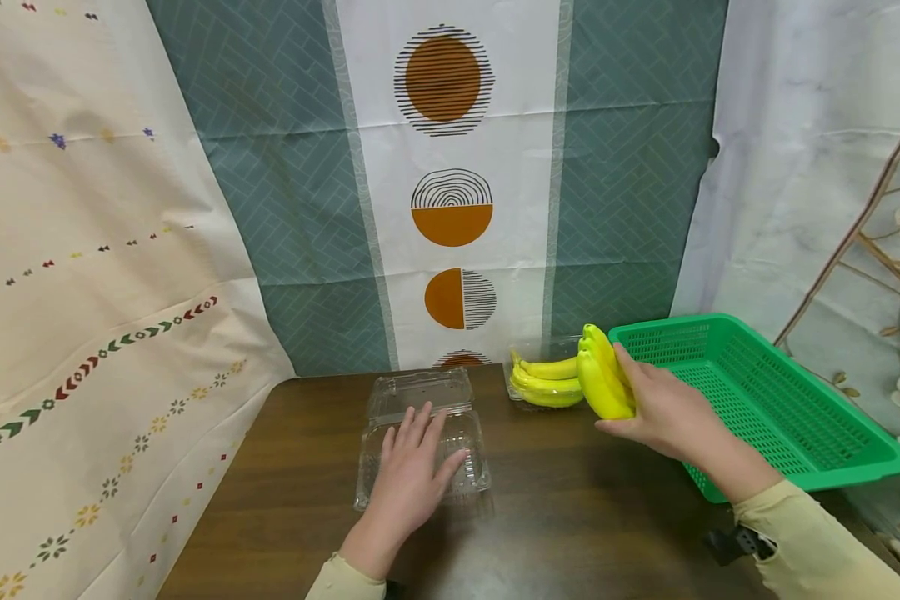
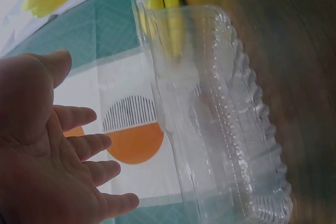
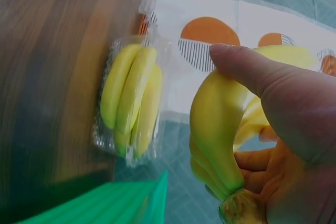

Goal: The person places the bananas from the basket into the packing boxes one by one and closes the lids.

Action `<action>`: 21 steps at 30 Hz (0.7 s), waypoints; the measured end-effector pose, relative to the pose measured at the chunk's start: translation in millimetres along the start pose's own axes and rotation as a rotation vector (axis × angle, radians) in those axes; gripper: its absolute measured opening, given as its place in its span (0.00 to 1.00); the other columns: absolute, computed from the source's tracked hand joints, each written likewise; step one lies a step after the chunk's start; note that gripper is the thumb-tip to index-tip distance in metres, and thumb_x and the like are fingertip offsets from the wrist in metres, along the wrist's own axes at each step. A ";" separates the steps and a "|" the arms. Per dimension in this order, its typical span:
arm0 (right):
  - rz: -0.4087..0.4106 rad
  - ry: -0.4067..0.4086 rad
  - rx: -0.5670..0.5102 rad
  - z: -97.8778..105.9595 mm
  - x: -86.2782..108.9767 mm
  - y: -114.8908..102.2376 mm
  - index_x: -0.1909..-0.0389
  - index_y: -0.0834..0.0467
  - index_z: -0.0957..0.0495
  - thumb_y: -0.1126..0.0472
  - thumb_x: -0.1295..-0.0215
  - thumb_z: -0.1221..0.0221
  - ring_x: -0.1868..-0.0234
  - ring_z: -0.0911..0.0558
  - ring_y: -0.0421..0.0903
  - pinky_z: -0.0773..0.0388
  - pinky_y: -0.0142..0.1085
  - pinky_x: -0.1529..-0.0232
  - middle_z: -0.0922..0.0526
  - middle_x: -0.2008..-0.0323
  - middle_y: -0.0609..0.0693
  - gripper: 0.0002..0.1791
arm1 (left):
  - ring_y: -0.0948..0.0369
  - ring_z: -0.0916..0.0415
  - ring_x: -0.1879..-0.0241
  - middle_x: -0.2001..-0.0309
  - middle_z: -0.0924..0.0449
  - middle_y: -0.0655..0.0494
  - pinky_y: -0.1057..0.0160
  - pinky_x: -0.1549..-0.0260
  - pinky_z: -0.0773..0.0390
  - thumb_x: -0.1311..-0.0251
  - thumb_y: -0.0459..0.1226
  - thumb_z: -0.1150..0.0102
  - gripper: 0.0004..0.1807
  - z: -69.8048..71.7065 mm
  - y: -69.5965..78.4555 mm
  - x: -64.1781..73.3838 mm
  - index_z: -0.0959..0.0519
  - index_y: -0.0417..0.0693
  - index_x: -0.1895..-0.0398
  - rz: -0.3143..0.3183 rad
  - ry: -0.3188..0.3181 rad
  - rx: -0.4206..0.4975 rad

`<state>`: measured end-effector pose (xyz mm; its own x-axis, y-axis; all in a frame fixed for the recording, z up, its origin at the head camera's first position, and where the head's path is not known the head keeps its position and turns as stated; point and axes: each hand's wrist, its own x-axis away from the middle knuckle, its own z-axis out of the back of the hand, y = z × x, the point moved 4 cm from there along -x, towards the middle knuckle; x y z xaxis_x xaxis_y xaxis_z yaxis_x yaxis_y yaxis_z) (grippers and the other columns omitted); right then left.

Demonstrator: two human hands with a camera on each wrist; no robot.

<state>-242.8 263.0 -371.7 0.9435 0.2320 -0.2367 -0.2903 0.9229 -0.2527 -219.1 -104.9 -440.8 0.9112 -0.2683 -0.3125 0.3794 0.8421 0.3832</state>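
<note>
My right hand grips a bunch of yellow bananas, held up off the table beside the green basket. In the right wrist view the thumb lies over the bananas and the fingers curl behind them. Over a clear plastic clamshell box, its lid folded back, my left hand hovers with fingers spread. The left wrist view shows that hand holding nothing, apart from the box wall. Another bunch of bananas lies in a second clear box at the back.
A green plastic basket with perforated walls stands on the right of the brown wooden table. Patterned cloth hangs behind the table and along both sides.
</note>
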 end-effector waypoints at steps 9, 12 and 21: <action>0.028 0.004 -0.035 -11.9 -9.0 -16.8 0.13 0.67 0.46 0.34 0.41 0.21 0.45 0.17 0.66 0.15 0.57 0.60 0.22 0.31 0.71 0.69 | 0.37 0.51 0.14 0.14 0.41 0.40 0.23 0.23 0.49 0.20 0.55 0.37 0.40 5.1 -12.2 5.8 0.34 0.46 0.14 0.027 0.004 -0.013; 0.042 0.004 -0.045 -15.5 -11.7 -22.6 0.13 0.67 0.45 0.35 0.41 0.21 0.45 0.17 0.64 0.15 0.57 0.59 0.21 0.32 0.70 0.68 | 0.37 0.51 0.14 0.15 0.40 0.39 0.23 0.23 0.48 0.21 0.54 0.36 0.41 6.6 -17.6 7.9 0.33 0.45 0.14 0.038 0.013 -0.030; 0.054 -0.027 -0.062 -25.6 -19.7 -38.4 0.14 0.67 0.44 0.35 0.42 0.20 0.46 0.17 0.62 0.15 0.57 0.54 0.21 0.31 0.69 0.68 | 0.37 0.51 0.14 0.15 0.40 0.38 0.24 0.22 0.51 0.21 0.55 0.36 0.41 8.8 -30.5 12.1 0.33 0.45 0.14 0.056 0.027 -0.042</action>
<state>-254.3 215.1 -381.3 0.9298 0.2903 -0.2263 -0.3498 0.8883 -0.2977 -218.3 -137.9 -448.6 0.9259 -0.2080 -0.3153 0.3204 0.8746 0.3639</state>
